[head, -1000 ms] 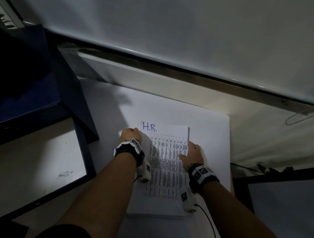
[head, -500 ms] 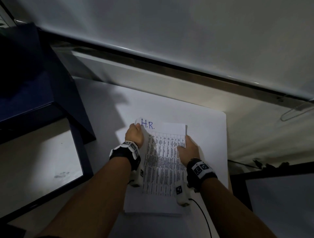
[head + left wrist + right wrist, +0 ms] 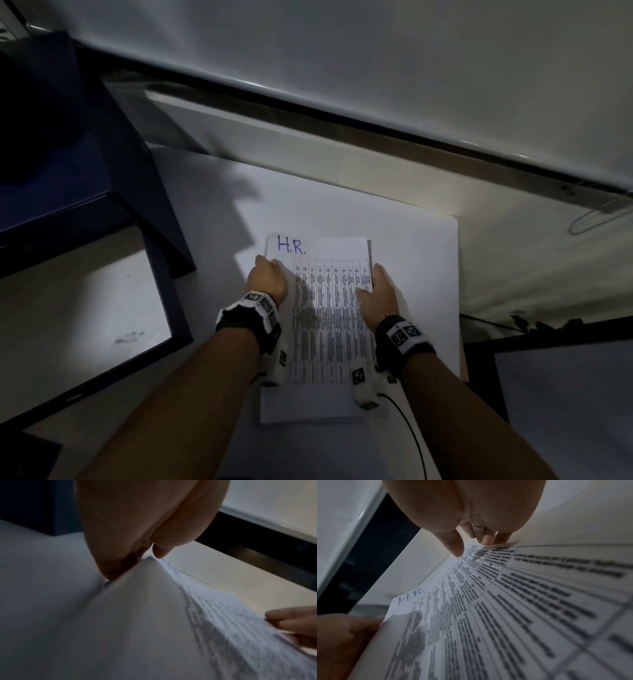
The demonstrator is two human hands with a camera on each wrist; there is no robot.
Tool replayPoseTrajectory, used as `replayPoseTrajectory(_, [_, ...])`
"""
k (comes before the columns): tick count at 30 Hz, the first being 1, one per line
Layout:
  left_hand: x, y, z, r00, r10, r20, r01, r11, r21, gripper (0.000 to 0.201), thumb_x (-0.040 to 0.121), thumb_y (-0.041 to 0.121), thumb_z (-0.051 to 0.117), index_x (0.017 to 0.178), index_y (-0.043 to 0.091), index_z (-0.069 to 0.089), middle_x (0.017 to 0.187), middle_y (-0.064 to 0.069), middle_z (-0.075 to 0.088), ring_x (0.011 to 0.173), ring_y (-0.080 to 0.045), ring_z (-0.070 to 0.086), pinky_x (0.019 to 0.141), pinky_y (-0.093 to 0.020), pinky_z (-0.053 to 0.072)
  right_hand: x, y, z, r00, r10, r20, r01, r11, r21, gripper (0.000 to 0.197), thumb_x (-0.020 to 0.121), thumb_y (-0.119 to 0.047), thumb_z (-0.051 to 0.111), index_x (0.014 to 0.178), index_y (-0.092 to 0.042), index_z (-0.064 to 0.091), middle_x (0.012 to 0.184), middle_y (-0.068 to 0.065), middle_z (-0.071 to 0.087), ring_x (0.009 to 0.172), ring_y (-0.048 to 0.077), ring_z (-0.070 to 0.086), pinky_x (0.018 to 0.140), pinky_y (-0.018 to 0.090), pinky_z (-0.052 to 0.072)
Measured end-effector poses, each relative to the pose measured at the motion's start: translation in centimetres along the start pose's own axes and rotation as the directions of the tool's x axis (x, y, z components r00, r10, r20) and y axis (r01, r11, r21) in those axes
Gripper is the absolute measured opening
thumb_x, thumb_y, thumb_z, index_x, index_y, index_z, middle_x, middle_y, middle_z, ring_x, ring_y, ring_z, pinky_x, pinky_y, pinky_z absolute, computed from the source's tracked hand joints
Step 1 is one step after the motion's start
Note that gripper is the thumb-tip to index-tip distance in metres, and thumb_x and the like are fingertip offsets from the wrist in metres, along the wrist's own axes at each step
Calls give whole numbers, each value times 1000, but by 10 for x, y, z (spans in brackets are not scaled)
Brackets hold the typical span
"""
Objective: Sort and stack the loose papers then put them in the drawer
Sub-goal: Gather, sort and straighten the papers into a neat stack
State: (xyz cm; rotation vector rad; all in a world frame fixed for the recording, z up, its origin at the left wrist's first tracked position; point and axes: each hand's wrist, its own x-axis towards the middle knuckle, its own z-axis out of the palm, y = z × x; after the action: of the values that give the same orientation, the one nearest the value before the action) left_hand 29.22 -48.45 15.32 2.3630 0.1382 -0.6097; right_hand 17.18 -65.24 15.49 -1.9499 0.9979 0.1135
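Observation:
A stack of white papers (image 3: 329, 315) lies lengthwise on the white table (image 3: 418, 260); its top sheet bears a printed table and "H.R." in blue ink (image 3: 291, 245). My left hand (image 3: 267, 279) grips the stack's left edge near the far corner, thumb on top, fingers beneath. My right hand (image 3: 376, 291) grips the right edge the same way. In the left wrist view the paper stack (image 3: 154, 622) bows upward under my left hand (image 3: 137, 555). The right wrist view shows the top sheet (image 3: 505, 608) lifted off the table with my right hand (image 3: 471, 540) on its edge.
A dark blue drawer unit (image 3: 68, 154) stands at the left, its open drawer (image 3: 78, 318) showing a pale bottom. A dark-framed panel (image 3: 565, 394) sits at the right. A window ledge (image 3: 342, 144) runs along the back. A cable (image 3: 411, 431) trails from my right wrist.
Both hands have slid along the stack's side edges and closed round them. The stack's far end has come up off the table and its edges are squarer.

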Motion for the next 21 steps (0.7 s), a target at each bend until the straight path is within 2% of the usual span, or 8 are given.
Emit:
replayPoseTrajectory(3, [-10,-19,-3,998,52,-17,-52,998,19,37,105,21,28,115,-8,48,118,-29,59,108,-41,57,85,-38,42,-5,10,4,997,60,-57,-69,983,-172,65,93,-8,47,152,-9,21,157,10,24,143,30,24,116,35,21])
replayPoseTrajectory(9, [-28,-27,4,994,61,91,-47,987,-151,56,103,25,34,147,-5,17,137,-23,48,122,-36,50,104,-41,40,-22,19,13,999,18,38,-9,975,-222,71,92,-14,50,154,-14,15,160,6,18,145,30,16,118,39,16])
replayPoseTrajectory(10, [-27,-31,2,995,63,78,-48,982,-182,54,103,26,35,147,-3,20,138,-19,48,123,-32,49,106,-40,38,-23,20,10,999,17,28,-10,972,-233,71,92,-14,50,154,-13,16,160,6,19,146,29,17,119,39,15])
replayPoseTrajectory(12, [-28,-40,-3,999,21,44,-12,980,-198,41,103,25,37,131,-5,41,125,-13,54,113,-26,53,100,-35,40,-27,25,4,999,45,1,-43,954,-297,68,92,-15,51,153,-11,20,157,9,24,145,29,20,119,38,18])
replayPoseTrajectory(14, [-32,-49,-3,999,-32,41,38,988,-151,41,102,30,36,112,-5,54,113,-21,62,106,-33,60,92,-37,45,-36,28,4,998,62,0,-59,939,-340,64,93,-20,50,151,-12,24,153,14,31,140,32,26,115,38,24])
replayPoseTrajectory(17, [-50,-50,2,996,-40,85,45,998,-50,46,103,30,34,118,-10,51,119,-27,59,112,-41,57,92,-38,43,-49,32,13,998,47,49,-27,940,-341,67,94,-24,50,152,-12,19,152,14,27,140,32,25,116,37,22])
replayPoseTrajectory(19, [-58,-49,5,995,-58,78,63,996,-67,44,103,27,36,124,-11,44,123,-29,55,115,-43,54,90,-37,42,-53,33,15,998,34,50,-14,937,-349,69,94,-25,50,153,-11,17,154,14,25,142,31,22,118,37,18])
replayPoseTrajectory(21, [-61,-49,6,997,-65,39,69,992,-110,34,102,21,41,119,-9,44,117,-27,57,111,-41,56,85,-35,41,-53,35,12,998,27,50,-10,949,-314,68,95,-25,51,153,-11,18,155,12,26,144,28,21,118,37,16])
